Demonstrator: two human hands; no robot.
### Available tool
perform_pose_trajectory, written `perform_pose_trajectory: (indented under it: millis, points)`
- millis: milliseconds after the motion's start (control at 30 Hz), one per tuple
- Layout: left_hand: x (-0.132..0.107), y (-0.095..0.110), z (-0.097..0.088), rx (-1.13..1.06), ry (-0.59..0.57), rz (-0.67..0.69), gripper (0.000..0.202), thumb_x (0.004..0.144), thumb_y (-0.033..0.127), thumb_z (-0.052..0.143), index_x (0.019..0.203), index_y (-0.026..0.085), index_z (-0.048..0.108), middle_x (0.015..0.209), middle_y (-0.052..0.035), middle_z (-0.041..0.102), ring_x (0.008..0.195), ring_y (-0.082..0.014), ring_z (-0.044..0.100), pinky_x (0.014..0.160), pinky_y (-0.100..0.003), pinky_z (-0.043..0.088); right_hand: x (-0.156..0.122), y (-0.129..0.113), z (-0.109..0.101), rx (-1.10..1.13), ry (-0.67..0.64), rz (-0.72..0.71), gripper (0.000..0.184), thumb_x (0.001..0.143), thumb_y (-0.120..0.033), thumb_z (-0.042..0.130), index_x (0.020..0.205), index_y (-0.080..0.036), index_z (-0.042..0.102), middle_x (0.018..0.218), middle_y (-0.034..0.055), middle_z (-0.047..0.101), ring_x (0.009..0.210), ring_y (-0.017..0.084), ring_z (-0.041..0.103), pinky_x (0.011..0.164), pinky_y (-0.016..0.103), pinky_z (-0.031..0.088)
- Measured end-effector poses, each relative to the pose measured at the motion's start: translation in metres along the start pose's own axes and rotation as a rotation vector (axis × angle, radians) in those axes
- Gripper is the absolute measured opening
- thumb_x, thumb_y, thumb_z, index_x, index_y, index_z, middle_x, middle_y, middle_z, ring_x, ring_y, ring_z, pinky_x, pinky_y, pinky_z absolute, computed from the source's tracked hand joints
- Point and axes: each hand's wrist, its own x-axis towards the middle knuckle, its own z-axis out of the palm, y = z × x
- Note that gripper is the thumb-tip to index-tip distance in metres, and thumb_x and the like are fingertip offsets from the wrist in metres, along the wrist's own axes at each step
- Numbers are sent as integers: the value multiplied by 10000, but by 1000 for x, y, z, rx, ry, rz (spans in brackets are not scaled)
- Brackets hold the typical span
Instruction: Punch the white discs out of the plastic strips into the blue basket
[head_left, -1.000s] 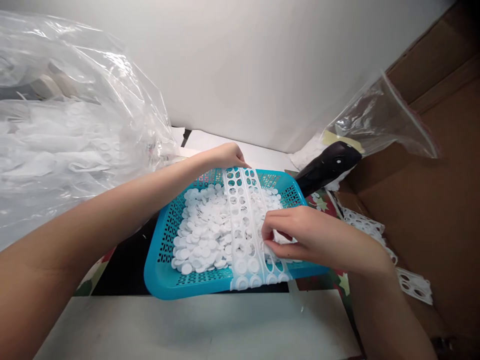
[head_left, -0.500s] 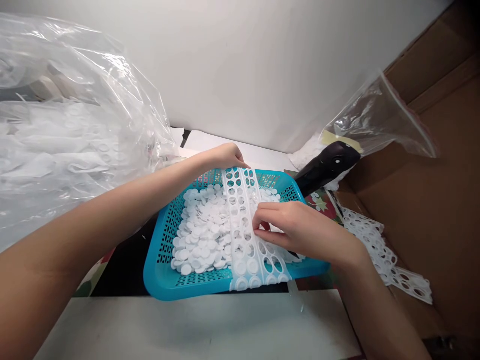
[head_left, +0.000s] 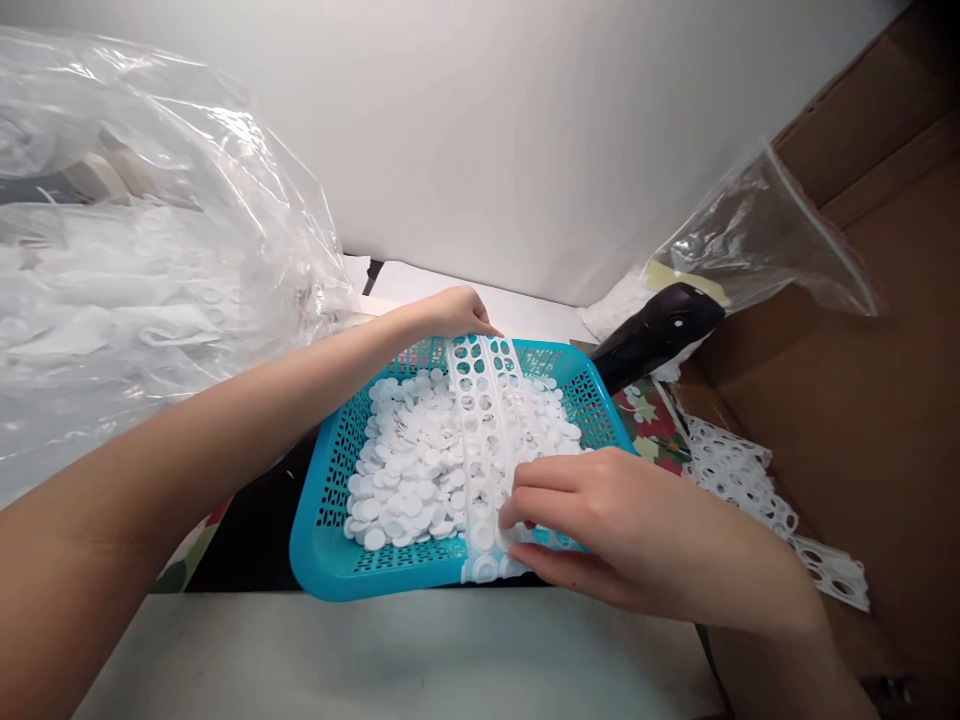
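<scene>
Beside a big plastic bag (head_left: pixel 150 250) and a cardboard box (head_left: pixel 847 400), our blue basket (head_left: pixel 330 530) sits on the table (head_left: pixel 375 650), heaped with white discs (head_left: pixel 405 470). A holed white strip (head_left: pixel 480 430) lies across them. Our right hand (head_left: pixel 622 530) grips the strip near the basket's front edge, fingers (head_left: pixel 547 480) curled; our left hand (head_left: pixel 457 315) lies loose at the far rim.
</scene>
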Motion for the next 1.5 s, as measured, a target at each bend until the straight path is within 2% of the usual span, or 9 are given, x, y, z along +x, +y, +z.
perform_pose_trajectory:
  millis: [133, 367, 600, 733, 833, 1000, 1200, 1367, 1500]
  points:
    - [1, -1, 0, -3, 0, 12, 348, 597, 456, 594, 692, 125, 644, 547, -18, 534, 512, -95, 399, 527, -249, 278, 0, -1, 2, -4, -13, 13, 174, 862, -186, 383, 815, -185, 551, 749, 1, 542, 665, 107, 485, 583, 227, 310]
    - [-1, 1, 0, -14, 3, 2, 334, 600, 435, 600, 702, 121, 653, 527, -15, 525, 513, -99, 392, 534, -258, 272, 0, 0, 3, -35, -19, -19, 171, 844, -119, 425, 777, -181, 570, 693, -16, 537, 642, 96, 467, 566, 225, 295]
    - [0, 0, 0, -6, -12, -4, 372, 606, 450, 594, 741, 109, 658, 589, -34, 566, 529, -100, 425, 539, -251, 292, 8, 14, 2, 169, -40, -94, 176, 850, -144, 428, 847, -179, 600, 786, -9, 586, 711, 87, 519, 613, 205, 343]
    - [1, 1, 0, -7, -11, -13, 378, 608, 447, 598, 754, 104, 663, 595, -38, 575, 544, -104, 446, 559, -253, 303, 15, 23, 0, 281, -61, -160, 143, 839, -217, 477, 827, -166, 610, 777, -9, 601, 705, 83, 528, 613, 198, 353]
    - [-1, 4, 0, -1, -15, -22, 369, 612, 440, 599, 750, 104, 661, 596, -37, 575, 536, -99, 445, 552, -247, 305, 20, 24, 0, 289, -86, -180, 120, 818, -202, 504, 825, -157, 615, 746, -12, 599, 662, 78, 518, 595, 194, 351]
    - [-2, 5, -1, 22, -17, -17, 361, 629, 444, 584, 732, 104, 650, 587, -31, 559, 511, -86, 425, 523, -235, 298, 22, 23, 0, 232, -94, -177, 115, 806, -162, 496, 812, -149, 610, 754, -9, 596, 653, 82, 504, 585, 199, 345]
    - [0, 3, 0, 14, -11, -12, 371, 619, 452, 590, 728, 102, 647, 601, -34, 560, 514, -86, 420, 520, -239, 297, 12, 23, -9, 286, -67, -153, 179, 858, -176, 414, 888, -148, 589, 830, 10, 594, 713, 87, 512, 633, 205, 355]
    - [-1, 2, 0, 3, -6, -18, 372, 609, 457, 597, 723, 107, 647, 593, -29, 555, 512, -86, 413, 516, -239, 293, 5, 16, -11, 259, 28, -73, 105, 784, -134, 493, 852, -161, 568, 826, 4, 574, 714, 93, 498, 629, 206, 352]
    - [-1, 2, 0, 2, -9, -21, 370, 610, 455, 597, 730, 109, 649, 595, -31, 563, 518, -90, 425, 522, -240, 298, 3, 13, -7, 193, -18, -35, 139, 769, -189, 525, 895, -186, 584, 855, 4, 577, 708, 107, 507, 624, 222, 358]
